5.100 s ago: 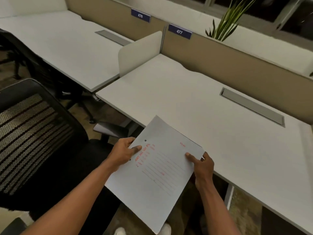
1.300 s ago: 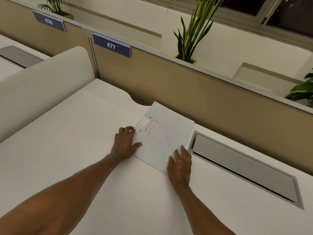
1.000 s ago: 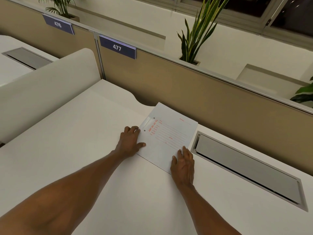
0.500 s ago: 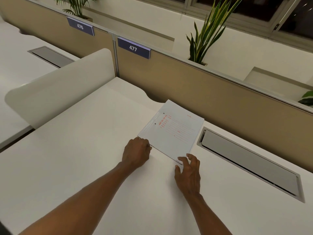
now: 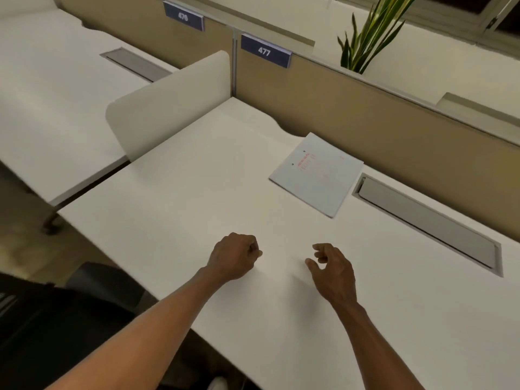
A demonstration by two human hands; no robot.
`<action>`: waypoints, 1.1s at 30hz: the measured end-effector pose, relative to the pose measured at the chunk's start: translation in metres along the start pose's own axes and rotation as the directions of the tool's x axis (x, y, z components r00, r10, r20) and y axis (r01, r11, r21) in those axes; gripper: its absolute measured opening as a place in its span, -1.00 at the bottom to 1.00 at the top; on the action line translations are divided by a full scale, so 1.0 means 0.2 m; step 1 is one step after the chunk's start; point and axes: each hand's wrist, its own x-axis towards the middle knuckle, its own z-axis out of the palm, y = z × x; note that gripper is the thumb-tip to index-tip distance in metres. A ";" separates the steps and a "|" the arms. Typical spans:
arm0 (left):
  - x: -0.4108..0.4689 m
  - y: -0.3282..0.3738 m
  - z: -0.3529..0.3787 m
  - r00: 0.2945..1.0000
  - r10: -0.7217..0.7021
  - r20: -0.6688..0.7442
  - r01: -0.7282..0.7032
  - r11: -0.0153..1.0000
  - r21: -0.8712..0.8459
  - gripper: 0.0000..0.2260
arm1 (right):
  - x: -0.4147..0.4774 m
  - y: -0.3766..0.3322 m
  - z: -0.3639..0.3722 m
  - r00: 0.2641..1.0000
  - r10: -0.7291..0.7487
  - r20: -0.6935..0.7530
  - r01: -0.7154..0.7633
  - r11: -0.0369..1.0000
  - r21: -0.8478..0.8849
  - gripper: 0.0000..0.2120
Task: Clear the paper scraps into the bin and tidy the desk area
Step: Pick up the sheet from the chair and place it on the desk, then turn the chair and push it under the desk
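A pale grey folder (image 5: 318, 173) with red print lies flat on the white desk (image 5: 197, 198), near the tan partition and just left of the cable tray. My left hand (image 5: 235, 256) hovers over the desk's middle, curled into a loose fist with nothing in it. To its right, my right hand (image 5: 332, 267) holds nothing, its fingers bent and apart. Both hands are well short of the folder. No paper scraps or bin are in sight.
A grey cable tray lid (image 5: 427, 220) is set into the desk at right. A white side divider (image 5: 168, 102) separates the neighbouring desk (image 5: 56, 85). The tan partition (image 5: 365, 114) carries a 477 label (image 5: 264, 50), with a plant (image 5: 368, 32) behind. A black chair (image 5: 56, 319) stands lower left.
Both hands let go of the folder and drew back toward me. The folder stays flat by the partition. The view has pulled back and swung left.
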 end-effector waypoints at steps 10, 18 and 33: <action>-0.68 -0.36 -0.05 0.995 -0.102 0.022 0.102 0.995 -0.005 -0.79 | -0.60 -0.24 0.19 0.982 0.075 0.172 -0.111 0.970 0.214 -0.77; -1.06 -0.53 -0.09 0.986 -0.162 -0.048 0.159 0.985 -0.059 -0.83 | -0.92 -0.39 0.31 0.959 -0.119 0.257 0.094 0.990 0.108 -0.79; -2.15 -0.84 0.10 0.925 -0.378 -0.031 0.377 0.925 -0.046 -0.84 | -1.76 -0.39 0.46 0.773 -0.240 0.587 0.307 0.952 -0.014 -0.71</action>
